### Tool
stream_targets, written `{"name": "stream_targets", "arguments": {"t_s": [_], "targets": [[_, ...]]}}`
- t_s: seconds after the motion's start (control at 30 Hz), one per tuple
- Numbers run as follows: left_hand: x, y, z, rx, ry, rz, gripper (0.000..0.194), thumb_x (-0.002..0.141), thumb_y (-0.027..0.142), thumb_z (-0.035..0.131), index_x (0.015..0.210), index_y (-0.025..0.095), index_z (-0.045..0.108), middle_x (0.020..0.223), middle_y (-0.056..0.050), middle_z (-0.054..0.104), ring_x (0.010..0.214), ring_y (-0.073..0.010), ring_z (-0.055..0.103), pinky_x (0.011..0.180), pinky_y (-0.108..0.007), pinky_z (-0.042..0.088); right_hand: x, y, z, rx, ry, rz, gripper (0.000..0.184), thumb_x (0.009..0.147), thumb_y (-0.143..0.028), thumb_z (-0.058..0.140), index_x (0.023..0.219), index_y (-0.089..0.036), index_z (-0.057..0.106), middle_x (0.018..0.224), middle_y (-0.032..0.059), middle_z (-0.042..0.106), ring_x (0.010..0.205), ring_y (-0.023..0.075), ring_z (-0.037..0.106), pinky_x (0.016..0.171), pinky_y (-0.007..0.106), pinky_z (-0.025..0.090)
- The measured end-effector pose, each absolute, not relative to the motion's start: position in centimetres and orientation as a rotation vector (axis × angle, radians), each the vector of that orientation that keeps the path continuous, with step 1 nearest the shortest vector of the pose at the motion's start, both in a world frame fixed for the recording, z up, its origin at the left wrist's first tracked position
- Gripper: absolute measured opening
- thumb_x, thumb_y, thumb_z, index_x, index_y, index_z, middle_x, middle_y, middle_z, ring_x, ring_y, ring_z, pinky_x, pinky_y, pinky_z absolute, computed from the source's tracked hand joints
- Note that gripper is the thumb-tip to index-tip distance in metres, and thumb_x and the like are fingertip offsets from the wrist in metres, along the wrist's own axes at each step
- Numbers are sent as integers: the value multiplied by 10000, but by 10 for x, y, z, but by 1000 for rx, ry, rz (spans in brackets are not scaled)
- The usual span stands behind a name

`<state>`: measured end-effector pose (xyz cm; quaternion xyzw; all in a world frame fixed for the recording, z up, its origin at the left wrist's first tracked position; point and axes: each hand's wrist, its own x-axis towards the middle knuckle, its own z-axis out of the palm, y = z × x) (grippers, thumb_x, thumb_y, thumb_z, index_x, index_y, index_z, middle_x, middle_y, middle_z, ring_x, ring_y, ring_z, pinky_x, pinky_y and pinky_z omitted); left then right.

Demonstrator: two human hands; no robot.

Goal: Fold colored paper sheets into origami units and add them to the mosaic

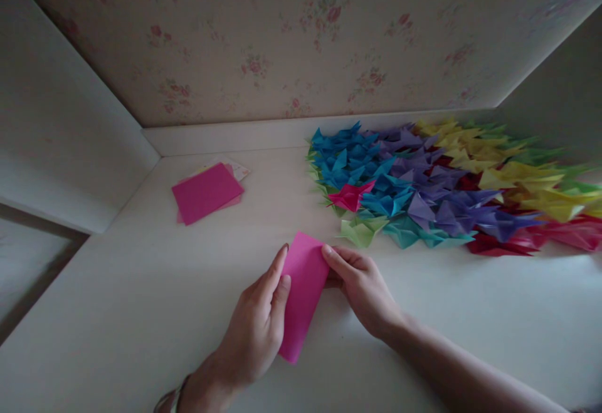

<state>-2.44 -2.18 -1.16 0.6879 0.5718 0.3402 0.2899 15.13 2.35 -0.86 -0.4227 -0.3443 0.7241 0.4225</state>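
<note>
Bright pink rectangular paper (305, 297) is over the white tabletop (141, 313) on my feed; I see the left hand (258, 319) grasping its left edge, the right hand (361, 284) pinching its upper-right corner.

Kinda dim in here, corners going shadowy. Back wall (202, 37) is beige floral wallpaper – little pink rose bunches all over. White tabletop (117, 287) with a white ledge (235, 138) along its back edge, plain pale panel (56, 81) on the left, greyer side wall (559, 81) on the right – pretty boxed in.
</note>
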Motion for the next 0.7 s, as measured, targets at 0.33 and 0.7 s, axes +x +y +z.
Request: {"name": "stream_targets", "arguments": {"t_s": [0.33,0.7], "targets": [[-25,-21,-11,1869,1462,912,421,1031,238,414,1422,118,514,1406,-119,615,1288,-202,587,1101,-309,463,156,28,-18,-1065,-765,1616,403,870,-548,660,719,-174,646,623,-9,616,576,152,560,587,271,484],[-23,-20,-7,1824,1403,880,443,1035,222,407,1464,130,469,1399,-131,620,1289,-223,586,1069,-305,486,155,28,-16,-1123,-804,1568,421,861,-562,664,733,-161,674,654,4,633,593,142,544,576,246,471]]}}
